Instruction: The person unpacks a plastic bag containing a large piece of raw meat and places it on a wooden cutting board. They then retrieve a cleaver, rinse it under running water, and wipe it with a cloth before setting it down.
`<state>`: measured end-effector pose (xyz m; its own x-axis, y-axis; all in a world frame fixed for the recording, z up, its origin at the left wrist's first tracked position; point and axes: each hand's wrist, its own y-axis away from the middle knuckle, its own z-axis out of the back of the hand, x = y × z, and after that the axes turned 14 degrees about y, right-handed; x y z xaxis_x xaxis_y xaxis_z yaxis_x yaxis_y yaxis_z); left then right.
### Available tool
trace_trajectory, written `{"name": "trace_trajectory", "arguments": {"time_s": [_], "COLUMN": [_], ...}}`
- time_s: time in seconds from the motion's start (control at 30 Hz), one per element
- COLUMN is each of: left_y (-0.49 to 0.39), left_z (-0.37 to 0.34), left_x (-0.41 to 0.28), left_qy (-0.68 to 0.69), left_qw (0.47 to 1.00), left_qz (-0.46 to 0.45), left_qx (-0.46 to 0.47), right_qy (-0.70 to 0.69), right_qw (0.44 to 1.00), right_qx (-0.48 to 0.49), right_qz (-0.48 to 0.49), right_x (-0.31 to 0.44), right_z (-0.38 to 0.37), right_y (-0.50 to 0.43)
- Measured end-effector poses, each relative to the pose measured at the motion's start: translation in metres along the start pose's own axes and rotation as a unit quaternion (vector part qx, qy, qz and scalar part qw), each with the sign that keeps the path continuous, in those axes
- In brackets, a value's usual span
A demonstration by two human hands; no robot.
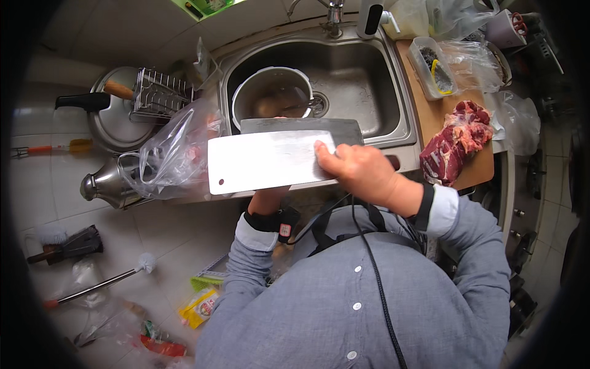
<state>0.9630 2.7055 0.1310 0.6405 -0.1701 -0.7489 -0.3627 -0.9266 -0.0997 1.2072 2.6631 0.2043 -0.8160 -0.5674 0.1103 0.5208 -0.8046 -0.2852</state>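
Note:
My right hand [364,170] grips a broad steel cleaver [267,161], with its thumb laid on the blade face. The dark end of the handle shows beyond my fist, and the blade has a small hole in its left corner. Just beneath the blade is a flat grey slab [304,124], likely a whetstone, showing along its far side. My left hand [272,196] reaches under the blade from the near side and appears to hold the slab. The blade hides most of that hand. Both tools are over the front edge of the steel sink [408,124].
A metal pot [237,99] with murky water stands in the sink. Raw meat [454,143] lies on a wooden board [481,170] at right, beside a plastic box [421,69] with scrubbers. Left are a clear bag [166,152], a wire rack [159,92] and a pot lid [122,124].

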Motion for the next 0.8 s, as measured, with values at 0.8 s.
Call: {"name": "trace_trajectory", "arguments": {"time_s": [0.8], "left_y": [-0.025], "left_z": [0.003], "left_x": [-0.069], "left_qy": [0.069], "left_qw": [0.973], "left_qz": [-0.113], "left_qx": [-0.190], "right_qy": [-0.019], "right_qw": [0.947], "right_qx": [0.235], "right_qz": [-0.217], "right_x": [-0.210], "right_z": [-0.048], "right_y": [-0.023]}}
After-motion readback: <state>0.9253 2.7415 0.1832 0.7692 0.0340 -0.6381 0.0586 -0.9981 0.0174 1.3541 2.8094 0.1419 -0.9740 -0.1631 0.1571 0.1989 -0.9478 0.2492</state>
